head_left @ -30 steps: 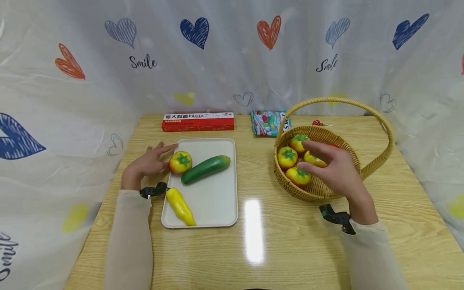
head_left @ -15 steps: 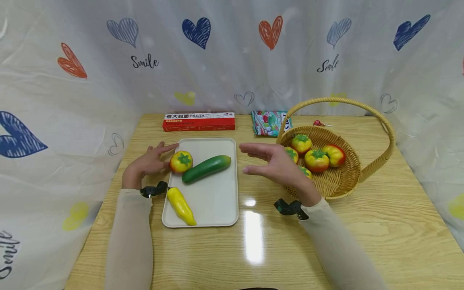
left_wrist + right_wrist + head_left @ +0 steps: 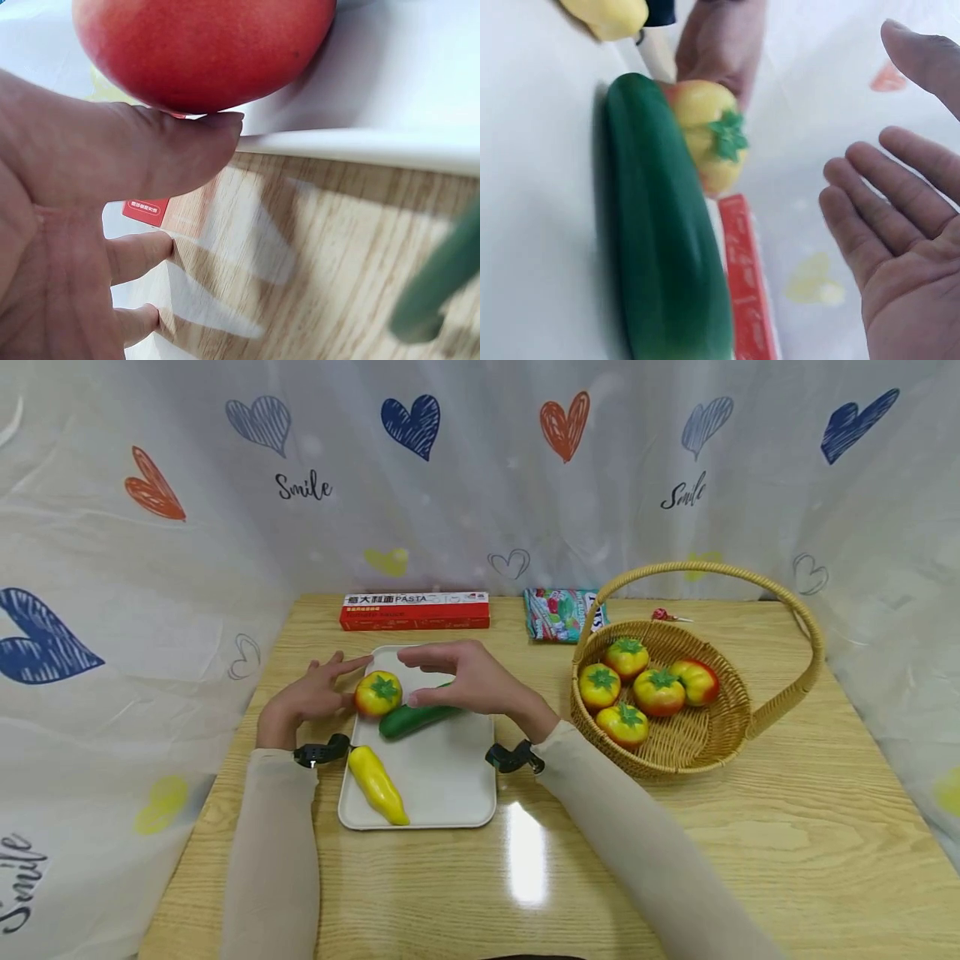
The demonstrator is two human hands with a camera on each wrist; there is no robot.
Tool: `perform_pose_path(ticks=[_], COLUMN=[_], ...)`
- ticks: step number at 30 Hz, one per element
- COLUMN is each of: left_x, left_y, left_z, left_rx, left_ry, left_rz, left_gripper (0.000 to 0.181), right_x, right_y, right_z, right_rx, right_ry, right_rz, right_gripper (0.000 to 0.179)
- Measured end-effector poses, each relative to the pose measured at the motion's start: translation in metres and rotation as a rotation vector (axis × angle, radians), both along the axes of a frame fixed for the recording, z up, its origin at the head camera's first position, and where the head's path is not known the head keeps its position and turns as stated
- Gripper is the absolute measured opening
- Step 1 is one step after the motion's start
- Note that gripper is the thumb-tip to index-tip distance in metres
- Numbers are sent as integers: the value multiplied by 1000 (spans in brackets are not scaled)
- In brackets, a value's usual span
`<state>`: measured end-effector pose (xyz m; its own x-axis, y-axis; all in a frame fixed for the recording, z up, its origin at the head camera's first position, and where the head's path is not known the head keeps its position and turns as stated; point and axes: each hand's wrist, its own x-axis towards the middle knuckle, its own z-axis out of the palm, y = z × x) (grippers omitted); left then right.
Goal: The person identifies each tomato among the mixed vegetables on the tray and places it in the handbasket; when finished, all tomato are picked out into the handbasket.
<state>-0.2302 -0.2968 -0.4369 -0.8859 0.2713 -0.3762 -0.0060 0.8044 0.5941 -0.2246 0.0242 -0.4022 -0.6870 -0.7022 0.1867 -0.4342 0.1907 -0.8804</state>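
Note:
A yellow-red toy tomato (image 3: 378, 694) with a green star-shaped top sits near the left edge of the white tray (image 3: 442, 793). My left hand (image 3: 307, 697) is beside it with fingers spread; its thumb (image 3: 172, 150) lies against or just under the tomato's red side (image 3: 202, 52). Over the tray, my right hand (image 3: 480, 681) hovers with fingers extended and thumb apart, holding nothing. It partly covers a green zucchini (image 3: 412, 718), which the right wrist view shows lying next to the tomato (image 3: 709, 135). A yellow pepper (image 3: 377, 785) rests on the tray's lower left.
On the right stands a wicker basket (image 3: 693, 760) with a tall handle, containing several yellow-red tomatoes (image 3: 658, 693). Along the back lie a red-and-white pasta box (image 3: 414, 612), a teal candy bag (image 3: 558, 614) and a lollipop (image 3: 662, 615). A heart-printed curtain (image 3: 480, 485) encloses the table.
My right hand has moved left from above the basket to above the tray, uncovering the tomatoes in the basket. My left hand and the things on the tray have stayed in place.

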Motion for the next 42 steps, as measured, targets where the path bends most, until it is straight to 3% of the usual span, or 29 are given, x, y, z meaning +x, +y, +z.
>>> perform_pose_path(ticks=[6, 14, 26, 30, 34, 42], left_x=[1, 0, 0, 1, 2, 2], left_y=[3, 3, 0, 1, 2, 4], left_z=[4, 4, 5, 5, 4, 6], left_rx=[-23, -23, -2, -2, -3, -1], left_ry=[9, 22, 22, 13, 3, -8], left_rz=[-15, -21, -15, -7, 4, 1], left_gripper=[73, 72, 78, 82, 81, 78], right_x=[-19, -32, -36, -32, -22, 20], right_y=[-33, -59, -71, -69, -58, 8], right_z=[-12, -29, -36, -31, -21, 8], right_rx=[96, 253, 374, 350, 259, 69], right_ry=[17, 62, 108, 120, 84, 103], right_rz=[47, 74, 71, 54, 38, -18], right_gripper=[64, 62, 66, 65, 63, 62])
